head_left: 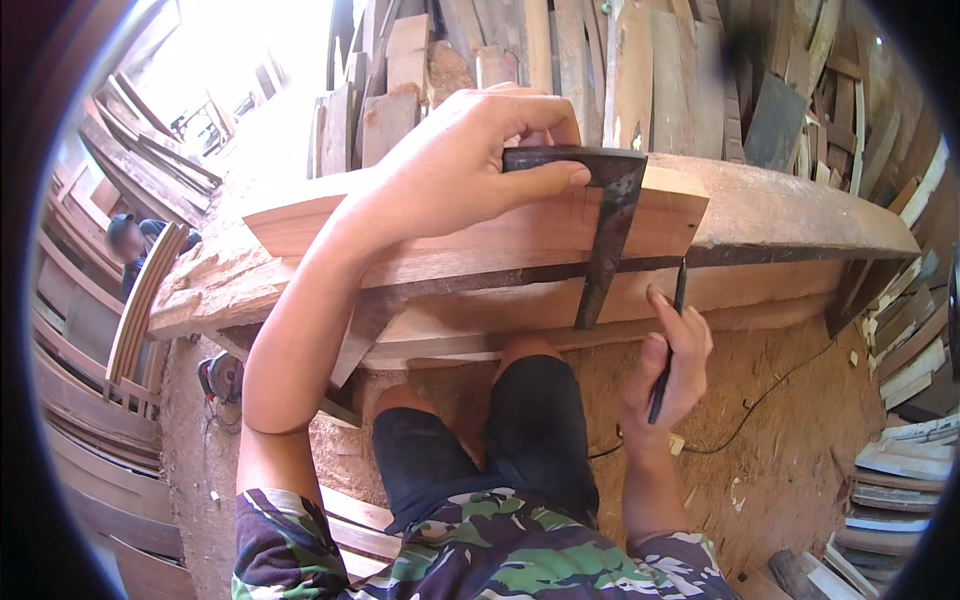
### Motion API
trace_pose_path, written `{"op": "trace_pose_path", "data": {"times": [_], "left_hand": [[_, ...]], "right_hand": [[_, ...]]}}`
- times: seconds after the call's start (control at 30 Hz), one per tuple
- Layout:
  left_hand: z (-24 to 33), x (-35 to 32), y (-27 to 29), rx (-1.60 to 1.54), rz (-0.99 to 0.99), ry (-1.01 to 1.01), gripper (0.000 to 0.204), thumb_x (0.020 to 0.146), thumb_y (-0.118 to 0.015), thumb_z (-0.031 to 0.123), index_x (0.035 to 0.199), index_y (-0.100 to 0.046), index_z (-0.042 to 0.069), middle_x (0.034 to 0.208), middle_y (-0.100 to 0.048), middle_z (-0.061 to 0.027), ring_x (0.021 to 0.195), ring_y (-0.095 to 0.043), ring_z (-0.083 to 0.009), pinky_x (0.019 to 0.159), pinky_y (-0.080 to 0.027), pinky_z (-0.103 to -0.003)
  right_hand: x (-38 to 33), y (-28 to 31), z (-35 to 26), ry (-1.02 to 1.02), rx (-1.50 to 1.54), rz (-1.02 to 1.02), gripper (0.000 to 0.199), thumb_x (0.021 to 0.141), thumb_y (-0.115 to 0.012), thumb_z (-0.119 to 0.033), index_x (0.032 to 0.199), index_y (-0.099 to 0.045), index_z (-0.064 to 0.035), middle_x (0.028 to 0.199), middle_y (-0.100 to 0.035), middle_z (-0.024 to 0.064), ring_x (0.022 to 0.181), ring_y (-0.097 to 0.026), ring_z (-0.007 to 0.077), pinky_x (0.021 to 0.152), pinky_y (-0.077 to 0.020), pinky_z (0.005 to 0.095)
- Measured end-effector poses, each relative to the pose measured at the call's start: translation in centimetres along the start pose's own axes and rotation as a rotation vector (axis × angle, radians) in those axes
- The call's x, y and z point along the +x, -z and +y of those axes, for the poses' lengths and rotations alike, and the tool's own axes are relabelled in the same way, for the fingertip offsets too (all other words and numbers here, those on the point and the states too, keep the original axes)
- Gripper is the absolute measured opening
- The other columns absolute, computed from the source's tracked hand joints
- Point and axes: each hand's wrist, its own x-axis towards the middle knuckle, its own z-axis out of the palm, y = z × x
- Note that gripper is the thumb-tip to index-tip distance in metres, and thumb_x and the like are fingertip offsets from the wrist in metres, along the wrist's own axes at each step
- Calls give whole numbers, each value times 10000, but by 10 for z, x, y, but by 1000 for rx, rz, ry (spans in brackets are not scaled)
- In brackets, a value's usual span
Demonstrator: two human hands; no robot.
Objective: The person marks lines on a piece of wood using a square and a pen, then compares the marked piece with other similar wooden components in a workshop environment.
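My left hand [475,165] is closed around the stock of a dark carpenter's square [612,225]. The stock lies along the top edge of a reddish wooden board [540,228], and the blade hangs down across the board's near face, past its lower edge. This board rests on a thick wooden bench [810,205]. To the right of the blade, my right hand [683,360] grips a dark pencil [680,290], its tip pointing up near the board's right end. The gap between tip and wood is too small to judge.
Upright planks [580,70] lean behind the bench. A person [135,245] is at the left, beside curved slats [145,305]. On the floor lie a power tool [222,378] and a black cord [750,408]. Stacked wood pieces [900,470] line the right side.
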Motion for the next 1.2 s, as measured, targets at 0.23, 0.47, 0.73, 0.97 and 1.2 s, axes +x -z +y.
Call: {"op": "trace_pose_path", "data": {"times": [0.23,0.47,0.73,0.97,1.2], "left_hand": [[32,-1,0,-17,89,0,259,932,-826,271,992,-737,35,875,-664,-102,879,-647,-236,764,-524,-378],[37,-8,-1,-94,84,59,330,903,-837,341,998,-765,33,924,-730,-157,931,-723,-315,767,-574,-418],[44,-21,-12,30,264,5,495,1032,-666,518,1034,-756,31,1071,-707,-158,1146,-612,-357,1037,-480,-485],[26,-39,-17,256,141,145,646,1054,-544,627,963,-778,32,967,-762,-151,1147,-638,-356,1084,-446,-513],[-7,-46,3,-143,136,-11,564,1084,-554,567,979,-825,83,1117,-762,-114,1244,-570,-316,1177,-359,-484]], "right_hand": [[-11,-38,-13,-172,70,110,682,890,-895,-128,1478,-572,-5,1226,-577,152,1054,-621,270,972,-490,381],[-9,-37,-14,-105,-110,89,607,950,-819,-62,1498,-566,-3,1270,-519,131,1048,-590,247,975,-486,395],[-17,-16,18,-97,-93,204,384,1096,-652,-78,1449,-586,56,1226,-599,140,998,-631,227,853,-550,351],[-3,21,35,-342,-26,361,429,1126,-628,-196,1493,-615,27,1402,-644,88,900,-597,95,661,-478,253],[4,23,36,-407,142,406,393,1116,-627,-139,1460,-615,50,1395,-663,77,852,-547,98,645,-468,249]]}}
